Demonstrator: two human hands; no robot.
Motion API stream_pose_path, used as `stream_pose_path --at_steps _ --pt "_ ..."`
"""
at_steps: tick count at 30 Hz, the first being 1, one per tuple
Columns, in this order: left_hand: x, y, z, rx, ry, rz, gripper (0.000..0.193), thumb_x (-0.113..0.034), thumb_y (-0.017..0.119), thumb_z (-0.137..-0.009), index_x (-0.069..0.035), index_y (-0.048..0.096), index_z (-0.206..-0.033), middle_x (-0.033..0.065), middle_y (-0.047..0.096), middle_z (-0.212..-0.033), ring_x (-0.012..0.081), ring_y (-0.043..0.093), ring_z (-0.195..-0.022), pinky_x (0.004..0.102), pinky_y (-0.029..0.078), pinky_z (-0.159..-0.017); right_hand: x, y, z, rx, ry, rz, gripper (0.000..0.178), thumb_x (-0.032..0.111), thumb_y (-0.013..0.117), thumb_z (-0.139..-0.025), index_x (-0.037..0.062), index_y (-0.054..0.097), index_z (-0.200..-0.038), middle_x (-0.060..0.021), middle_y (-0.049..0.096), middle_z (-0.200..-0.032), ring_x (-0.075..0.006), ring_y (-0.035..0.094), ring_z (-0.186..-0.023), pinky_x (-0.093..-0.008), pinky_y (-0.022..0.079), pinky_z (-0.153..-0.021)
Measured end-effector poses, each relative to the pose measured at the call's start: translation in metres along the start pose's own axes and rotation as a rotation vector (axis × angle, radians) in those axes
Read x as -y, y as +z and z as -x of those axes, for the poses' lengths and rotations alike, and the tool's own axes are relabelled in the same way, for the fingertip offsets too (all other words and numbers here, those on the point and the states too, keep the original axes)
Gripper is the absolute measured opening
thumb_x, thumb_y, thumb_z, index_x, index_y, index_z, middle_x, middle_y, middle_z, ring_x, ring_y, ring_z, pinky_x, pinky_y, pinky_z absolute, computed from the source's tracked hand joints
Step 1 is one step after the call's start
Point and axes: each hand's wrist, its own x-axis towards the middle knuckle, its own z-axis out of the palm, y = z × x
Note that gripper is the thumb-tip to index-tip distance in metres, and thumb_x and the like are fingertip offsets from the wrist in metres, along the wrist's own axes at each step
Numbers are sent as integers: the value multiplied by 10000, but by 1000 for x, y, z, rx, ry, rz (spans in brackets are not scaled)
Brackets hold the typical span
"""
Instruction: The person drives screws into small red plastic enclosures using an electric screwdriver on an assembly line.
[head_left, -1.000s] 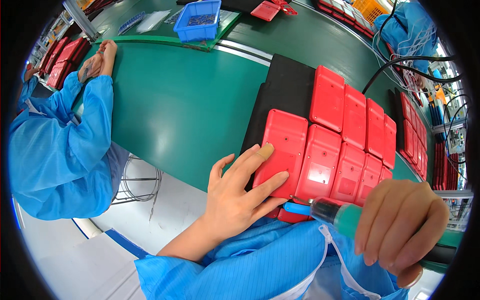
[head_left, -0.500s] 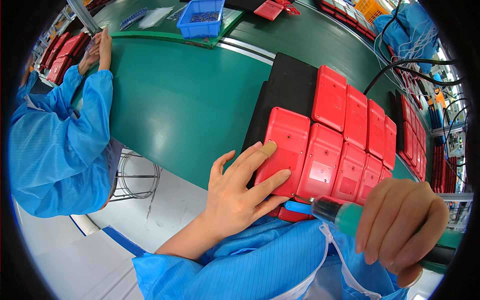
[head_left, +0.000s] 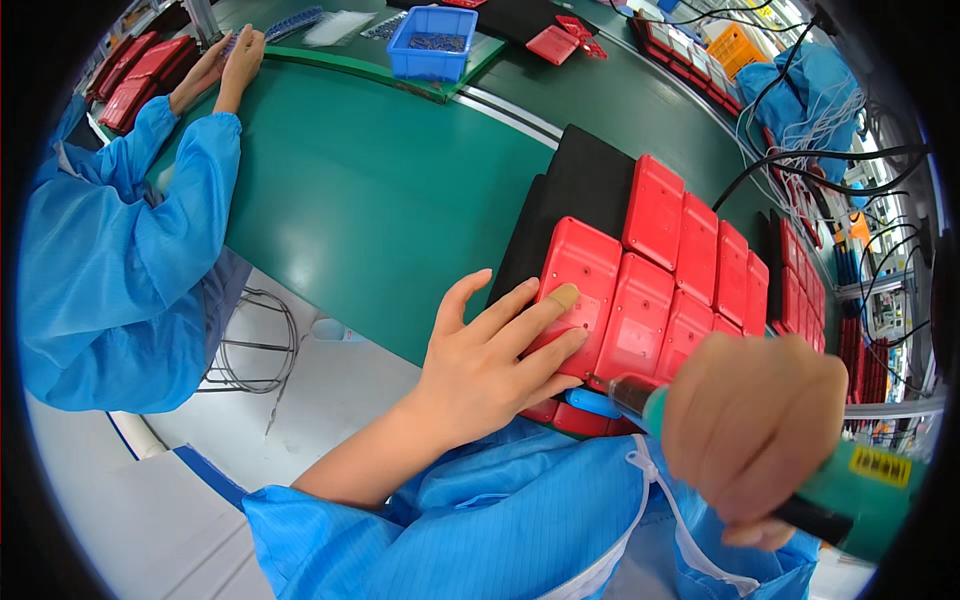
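Note:
My left hand (head_left: 495, 358) lies flat with fingers spread on the nearest red plastic case (head_left: 580, 275), one finger bandaged. This case belongs to two rows of red cases (head_left: 700, 265) laid on a black mat (head_left: 590, 175). My right hand (head_left: 755, 425) grips a green electric screwdriver (head_left: 850, 490), its dark tip pointing at the near edge of a red case. A blue piece (head_left: 592, 402) shows just under the tip.
A co-worker in a blue coat (head_left: 120, 260) sits at the left, hands (head_left: 225, 65) on the green belt (head_left: 380, 190). A blue bin (head_left: 432, 40) of small parts stands at the far side. More red cases (head_left: 800, 290) and cables lie at the right.
My left hand has slid slightly further onto the red case. The co-worker's hands have shifted along the belt's far edge. My right hand keeps the screwdriver at the same place.

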Motion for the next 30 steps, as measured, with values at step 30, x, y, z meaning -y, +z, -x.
stream_pose_path --at_steps 30 --pt "4 3 -2 -22 41 26 388 -364 716 -595 -199 634 -937 26 585 -1098 209 555 -1011 476 206 -966 8 37 6 -842 244 324 290 258 654 -785 94 416 -805 -3 438 -501 -122 442 -392 -279 413 -474"
